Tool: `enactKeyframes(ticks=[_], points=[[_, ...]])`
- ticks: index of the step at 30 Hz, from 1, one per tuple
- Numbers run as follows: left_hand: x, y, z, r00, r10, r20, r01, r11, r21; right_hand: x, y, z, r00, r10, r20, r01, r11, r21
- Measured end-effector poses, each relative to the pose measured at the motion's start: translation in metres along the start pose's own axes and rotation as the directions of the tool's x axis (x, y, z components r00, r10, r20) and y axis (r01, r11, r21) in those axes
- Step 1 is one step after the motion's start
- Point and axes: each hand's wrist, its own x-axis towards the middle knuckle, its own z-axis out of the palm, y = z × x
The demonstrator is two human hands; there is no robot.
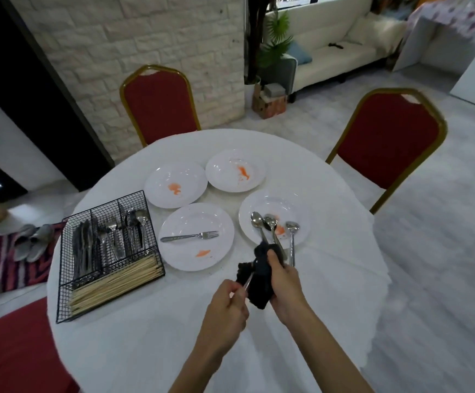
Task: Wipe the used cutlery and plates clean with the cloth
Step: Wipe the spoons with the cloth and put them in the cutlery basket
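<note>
My right hand [283,282] grips a black cloth [260,275] bunched around one end of a piece of cutlery [248,280]. My left hand [227,303] pinches that piece's metal handle; its head is hidden in the cloth. Several white plates with orange smears lie on the round table. The near left plate [196,236] carries a fork [189,236]. The near right plate [276,219] holds three spoons [273,225]. Two more plates [175,184] [235,170] sit behind.
A black wire caddy [108,251] with knives, forks, spoons and chopsticks stands at the table's left. The table has a white cloth [330,279]. Red chairs [158,104] [386,140] stand at the far side, another at the near left [15,350].
</note>
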Motion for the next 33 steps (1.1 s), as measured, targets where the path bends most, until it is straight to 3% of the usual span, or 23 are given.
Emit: enactKeyframes(ticks=[2,4,9,11,15,21,25,28,30,33], points=[[-0.003,0.003,-0.002,0.999,0.011,-0.037,-0.012,0.999,-0.031,0.008,-0.008,-0.01,0.998,0.064,-0.012,-0.061,0.982,0.181],[-0.003,0.005,0.001,0.997,0.017,-0.071,-0.021,0.998,-0.053,0.008,-0.01,-0.014,0.99,0.119,0.078,-0.136,0.955,0.265],[0.004,0.005,0.016,0.997,0.047,-0.054,-0.047,0.999,0.009,-0.02,0.008,-0.001,0.914,0.157,0.375,-0.24,0.953,0.185],[0.003,0.002,0.019,1.0,0.025,0.016,-0.026,0.999,0.037,-0.018,0.008,-0.002,0.92,0.147,0.364,-0.224,0.958,0.178],[-0.009,0.001,0.025,0.99,-0.018,0.14,0.01,0.998,0.054,-0.005,-0.002,-0.012,0.975,0.135,0.177,-0.164,0.973,0.165],[-0.004,0.011,0.012,0.986,0.016,0.168,-0.039,0.99,0.136,0.007,-0.01,-0.032,1.0,0.026,0.017,-0.029,0.978,0.204],[-0.002,0.01,0.005,0.99,-0.014,0.141,-0.003,0.993,0.119,0.011,-0.008,-0.042,0.999,0.046,-0.024,-0.037,0.957,0.287],[0.001,0.006,0.008,0.999,-0.036,0.037,0.033,0.997,0.072,0.002,-0.008,-0.039,0.995,0.084,0.05,-0.095,0.942,0.323],[0.003,0.003,0.015,0.999,-0.034,0.017,0.033,0.998,0.053,-0.009,-0.003,-0.028,0.981,0.121,0.149,-0.152,0.963,0.222],[0.001,0.002,0.02,0.999,0.004,0.042,-0.007,0.997,0.072,-0.015,0.006,-0.013,0.98,0.082,0.181,-0.091,0.995,0.044]])
